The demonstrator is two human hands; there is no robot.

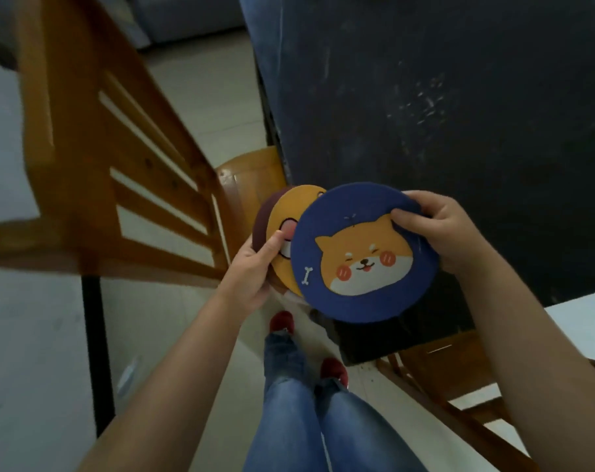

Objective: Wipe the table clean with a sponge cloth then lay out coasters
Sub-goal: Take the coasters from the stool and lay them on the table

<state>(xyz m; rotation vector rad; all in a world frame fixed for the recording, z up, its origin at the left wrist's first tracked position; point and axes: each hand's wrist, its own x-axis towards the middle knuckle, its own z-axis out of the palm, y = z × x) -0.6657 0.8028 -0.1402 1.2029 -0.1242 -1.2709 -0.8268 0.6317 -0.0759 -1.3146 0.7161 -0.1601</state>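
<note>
- Right now I am standing at the near end of the dark table (459, 97), holding a fan of round coasters in front of me with both hands.
- My right hand (439, 229) is pinching the blue coaster (360, 253), the one with the orange dog face, at its upper right rim: thumb lying across the printed face, fingers curling over the edge.
- My left hand (251, 277) is gripping the rest of the stack from the left, its thumb pressing on the yellow coaster (282, 219).
- The yellow coaster is sitting just behind the blue one and is half hidden by it; a dark brown coaster (263, 216) is peeking out behind that, at the left.
- All three are being held in the air over the table's near left corner, none of them resting on its top.
- A wooden chair (119, 172) is standing to the left, its seat tucked by the table's edge.
- Below the coasters I am seeing my jeans (289, 403) and red shoes (282, 321) on the pale floor (204, 97).
</note>
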